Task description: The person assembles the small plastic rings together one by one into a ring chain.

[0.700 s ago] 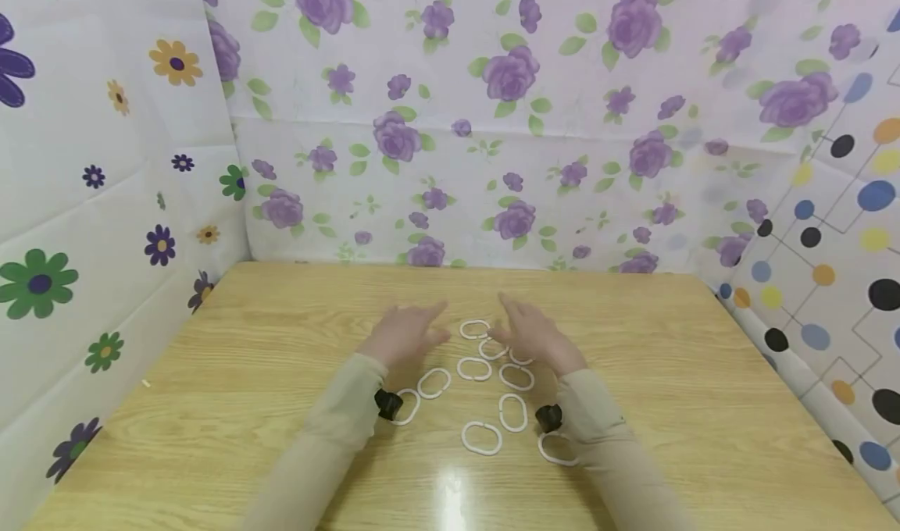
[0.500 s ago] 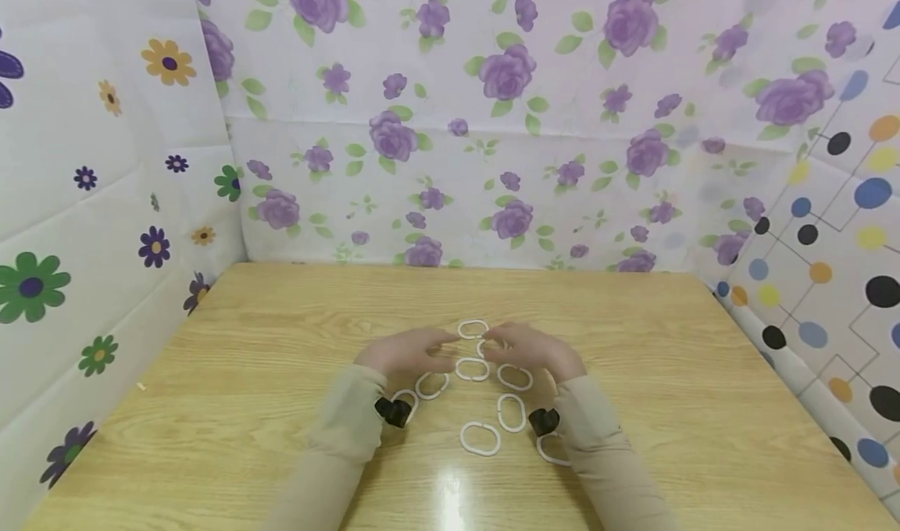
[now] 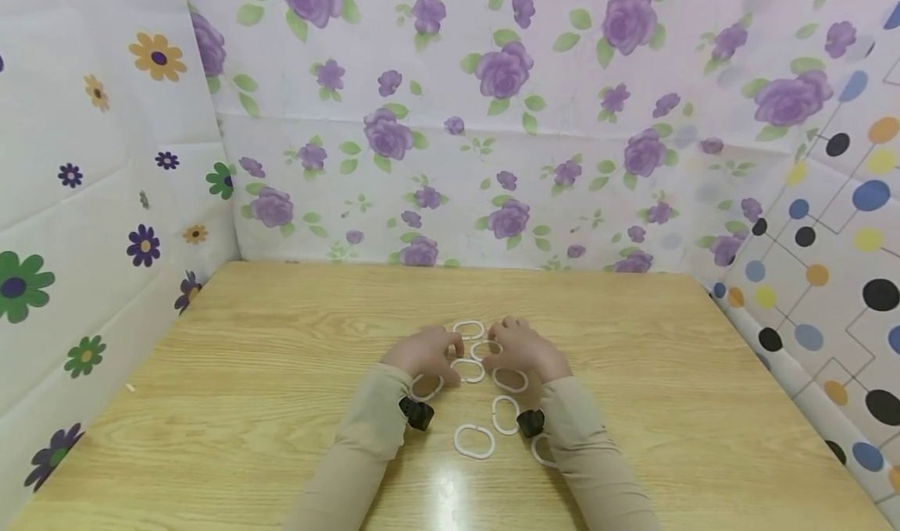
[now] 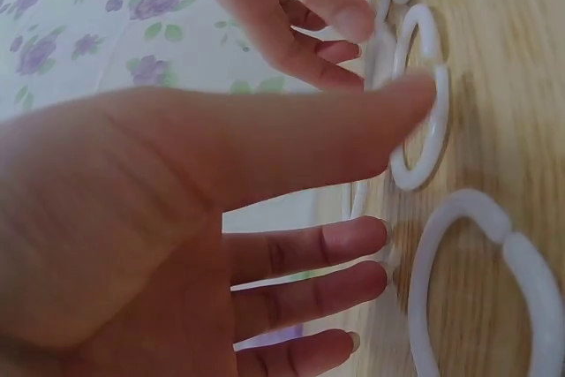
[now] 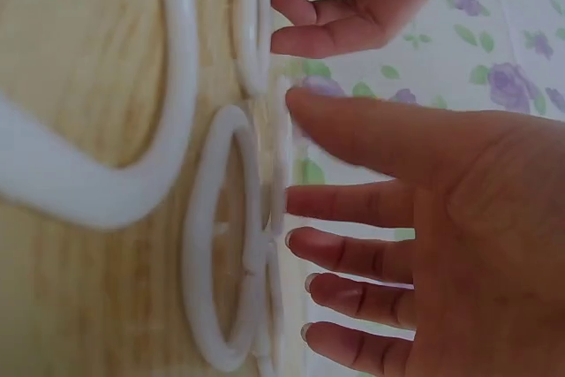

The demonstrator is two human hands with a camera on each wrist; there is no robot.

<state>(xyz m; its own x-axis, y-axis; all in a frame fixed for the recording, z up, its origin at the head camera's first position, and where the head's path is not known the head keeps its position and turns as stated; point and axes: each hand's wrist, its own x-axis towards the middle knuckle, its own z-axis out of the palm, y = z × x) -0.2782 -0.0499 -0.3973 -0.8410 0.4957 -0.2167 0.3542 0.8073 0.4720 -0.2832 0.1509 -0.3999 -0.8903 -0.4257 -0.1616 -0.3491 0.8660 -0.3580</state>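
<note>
While several white oval links (image 3: 494,415) are seen lying on the wood-grained table (image 3: 246,406), two hands are held low over them in the head view, the left hand (image 3: 424,353) being placed just left of the middle link (image 3: 483,372) and the right hand (image 3: 523,351) just right of it. A far link (image 3: 469,322) is seen near the fingertips of both hands, and a near link (image 3: 474,457) is set well apart from the fingers (part of another link is covered by the right sleeve (image 3: 591,445)). In the left wrist view, the fingers of the left hand are stretched out and spread, and a split link (image 4: 437,130) is partly overlapped by its thumb; whether it is touched cannot be told. In the right wrist view, the fingers of the right hand are likewise straightened and parted, a steeply foreshortened link (image 5: 197,262) is shown just beside them, and a larger-looking link (image 5: 183,50) is cut off by the picture's edge
</note>
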